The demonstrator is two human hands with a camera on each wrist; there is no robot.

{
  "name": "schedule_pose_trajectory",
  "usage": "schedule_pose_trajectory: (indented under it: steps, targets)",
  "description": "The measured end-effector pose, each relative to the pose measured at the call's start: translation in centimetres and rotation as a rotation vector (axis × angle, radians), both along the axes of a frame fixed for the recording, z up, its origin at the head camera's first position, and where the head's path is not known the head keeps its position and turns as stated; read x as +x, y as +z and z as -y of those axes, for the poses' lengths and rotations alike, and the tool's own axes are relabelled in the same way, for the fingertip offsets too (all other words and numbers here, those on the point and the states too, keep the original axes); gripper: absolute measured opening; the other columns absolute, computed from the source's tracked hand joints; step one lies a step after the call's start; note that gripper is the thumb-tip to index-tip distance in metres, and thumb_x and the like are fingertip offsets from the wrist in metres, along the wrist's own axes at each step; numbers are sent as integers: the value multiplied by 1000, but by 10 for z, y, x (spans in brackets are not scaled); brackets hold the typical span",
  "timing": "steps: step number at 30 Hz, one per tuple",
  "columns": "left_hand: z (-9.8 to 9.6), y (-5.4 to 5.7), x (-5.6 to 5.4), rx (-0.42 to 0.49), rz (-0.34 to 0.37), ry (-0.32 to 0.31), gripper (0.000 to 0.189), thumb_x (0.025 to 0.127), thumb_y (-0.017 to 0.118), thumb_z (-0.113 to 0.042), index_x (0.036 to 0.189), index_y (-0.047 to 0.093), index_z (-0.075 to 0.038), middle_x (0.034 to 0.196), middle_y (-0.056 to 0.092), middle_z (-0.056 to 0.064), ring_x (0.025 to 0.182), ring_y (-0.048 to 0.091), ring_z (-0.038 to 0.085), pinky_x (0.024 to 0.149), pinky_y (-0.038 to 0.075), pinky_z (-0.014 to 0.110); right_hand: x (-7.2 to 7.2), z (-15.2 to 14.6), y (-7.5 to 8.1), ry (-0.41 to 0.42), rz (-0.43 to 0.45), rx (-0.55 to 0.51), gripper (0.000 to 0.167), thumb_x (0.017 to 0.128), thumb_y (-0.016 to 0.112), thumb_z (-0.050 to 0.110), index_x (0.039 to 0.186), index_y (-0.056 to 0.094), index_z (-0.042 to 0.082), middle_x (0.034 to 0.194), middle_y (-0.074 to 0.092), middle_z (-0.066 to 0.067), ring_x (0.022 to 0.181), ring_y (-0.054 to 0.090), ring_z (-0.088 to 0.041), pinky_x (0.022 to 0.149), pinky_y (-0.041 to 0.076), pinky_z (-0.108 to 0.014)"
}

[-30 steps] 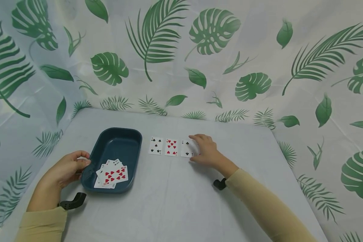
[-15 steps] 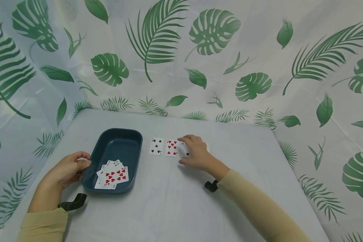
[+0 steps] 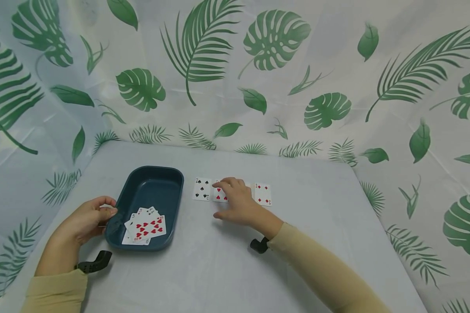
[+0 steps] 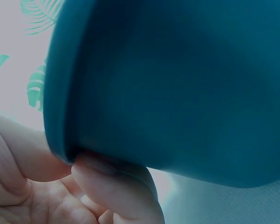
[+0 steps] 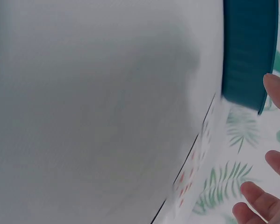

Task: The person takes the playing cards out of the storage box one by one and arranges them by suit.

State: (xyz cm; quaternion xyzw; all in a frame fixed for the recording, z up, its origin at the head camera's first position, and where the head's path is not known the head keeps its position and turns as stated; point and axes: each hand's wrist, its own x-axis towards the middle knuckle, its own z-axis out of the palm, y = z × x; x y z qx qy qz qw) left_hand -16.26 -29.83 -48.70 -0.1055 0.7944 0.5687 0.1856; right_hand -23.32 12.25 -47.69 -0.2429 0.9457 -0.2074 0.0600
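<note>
On the left, my left hand grips the near-left rim of a dark blue tray. The left wrist view shows thumb and finger pinching that rim. Several playing cards lie fanned in the tray, a ten of hearts on top. Spread over the middle of a row of cards is my right hand, fingers apart and holding nothing. It partly covers a heart card and hides most of the card beside it. At the row's ends lie a five of spades and a four of diamonds.
A white cloth covers the table. Leaf-printed curtains stand behind it and along both sides. A black wrist mount sits under the left wrist, another under the right.
My right hand has moved left along the row, from the four of diamonds to above the heart card. The four of diamonds is now uncovered. Left hand and tray stay put.
</note>
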Motion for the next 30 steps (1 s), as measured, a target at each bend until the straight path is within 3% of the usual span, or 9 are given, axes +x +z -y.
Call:
schedule_pose_trajectory:
  steps: [18,30]
  targets:
    - [0,-1,-1,1,-2,3,24,113,49,-12,131,45,1,87,65,-4,76,61,16,65,52,33,34,55,12,12,-33,-92,80,88,85,48,155,50,23,157,47,-7,148,40,-30,113,44,-54]
    - [1,-2,0,7,-9,0,23,113,49,-12,130,45,1,86,66,-4,75,62,15,64,52,33,57,97,29,89,-72,-92,80,91,83,50,157,47,23,157,46,-7,145,40,-29,110,45,-50]
